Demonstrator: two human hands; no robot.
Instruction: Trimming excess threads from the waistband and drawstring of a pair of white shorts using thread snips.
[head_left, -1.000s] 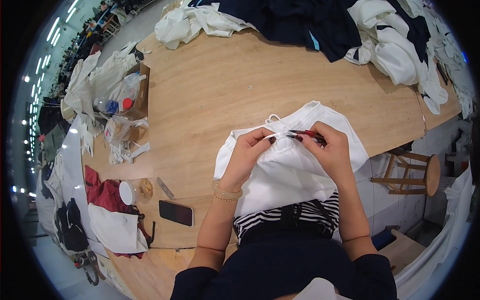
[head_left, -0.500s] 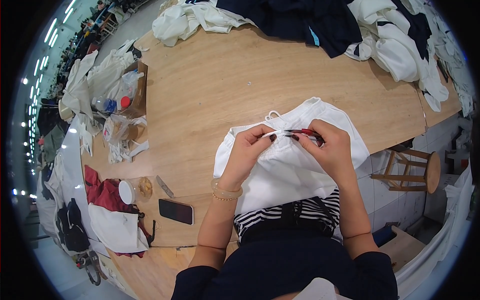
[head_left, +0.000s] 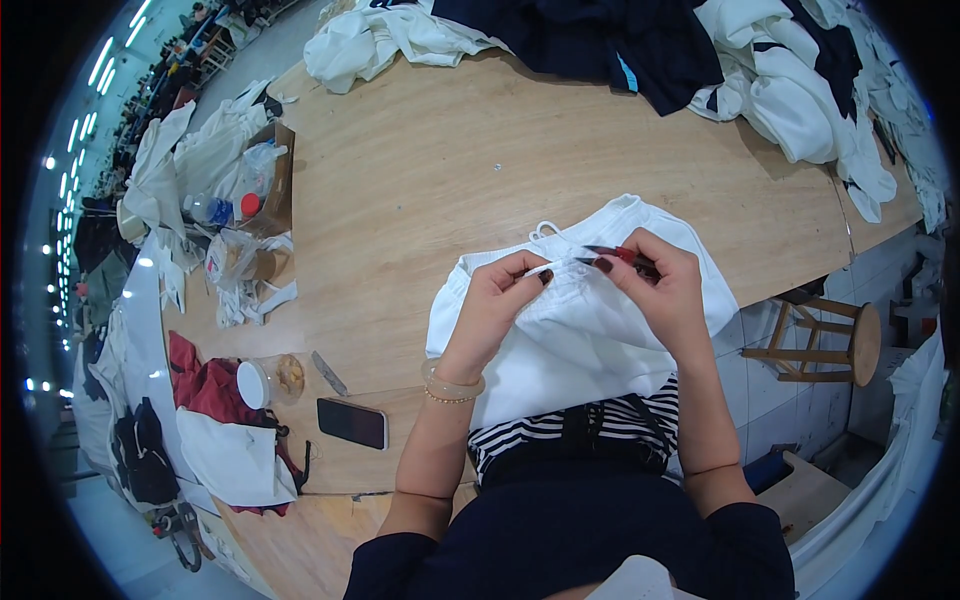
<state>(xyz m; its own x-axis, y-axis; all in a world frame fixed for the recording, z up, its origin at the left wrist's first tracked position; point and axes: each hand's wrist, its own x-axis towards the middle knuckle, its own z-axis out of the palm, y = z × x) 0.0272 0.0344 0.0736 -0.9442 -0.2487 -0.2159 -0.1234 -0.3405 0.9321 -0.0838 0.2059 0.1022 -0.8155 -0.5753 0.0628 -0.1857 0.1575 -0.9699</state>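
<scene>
White shorts (head_left: 585, 355), with a gathered waistband, lie partly on the table's near edge and partly over my lap. My left hand (head_left: 488, 310) pinches the waistband between thumb and fingers. My right hand (head_left: 668, 300) is closed around a pair of thread snips (head_left: 625, 255) with red on the handle. Their dark blades stand apart and point left, just above the waistband fabric between my hands. A white drawstring (head_left: 543, 231) loops up from the waistband behind my fingers. The handle's rear part is hidden in my right palm.
White and navy garments (head_left: 590, 45) are heaped along the far edge. To the left are a cardboard box (head_left: 284, 180), a lidded plastic jar (head_left: 270, 382), a grey blade-like tool (head_left: 329, 372) and a phone (head_left: 352, 424). A wooden stool (head_left: 866, 345) stands at the right.
My right hand has shifted slightly up and right, drawing the snips back from my left fingertips. The blades now show spread apart. My left hand stays in place.
</scene>
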